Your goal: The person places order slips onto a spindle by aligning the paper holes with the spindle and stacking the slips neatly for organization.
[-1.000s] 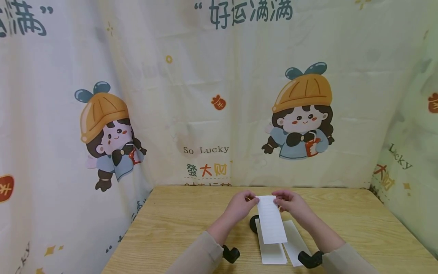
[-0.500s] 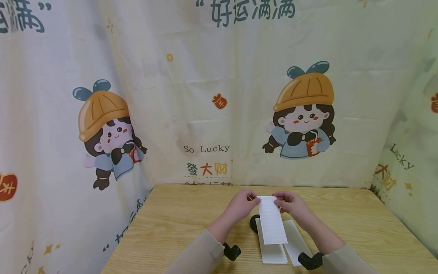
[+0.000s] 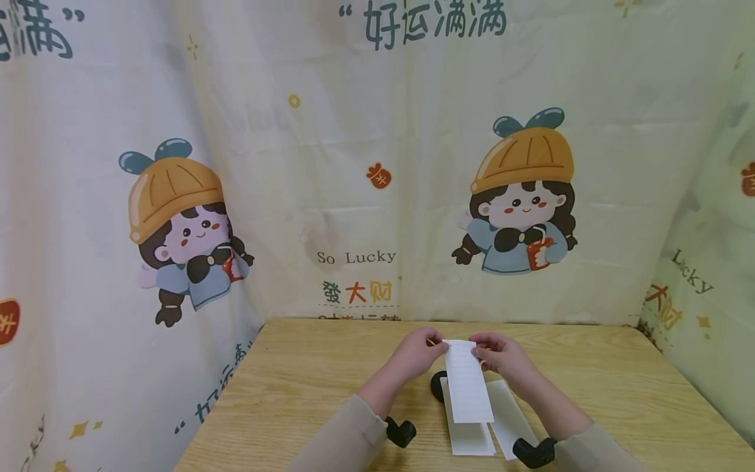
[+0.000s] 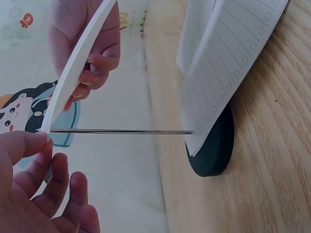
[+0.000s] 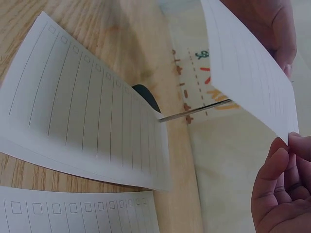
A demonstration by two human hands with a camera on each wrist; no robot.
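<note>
In the head view my left hand (image 3: pixel 413 357) and right hand (image 3: pixel 504 357) pinch the two far corners of a white lined checklist sheet (image 3: pixel 468 383). A thin metal spike (image 4: pixel 121 131) rises from a round black base (image 4: pixel 211 145). Its upper end meets the far edge of the held sheet in the left wrist view, and a small point seems to poke out above the paper. Lower down, another checklist sheet (image 5: pixel 92 102) sits pierced near its edge by the spike, close to the base. The fingers of my right hand (image 5: pixel 286 184) grip the sheet at its corner.
A further lined sheet (image 3: pixel 511 416) lies on the wooden table (image 3: pixel 318 367), right of the spike's base. A printed curtain (image 3: pixel 354 196) hangs behind the table and along both sides. Each wrist carries a black camera mount (image 3: pixel 401 432).
The right hand has shifted slightly left and down, and the held sheet hangs a little lower. The left hand stays almost still.
</note>
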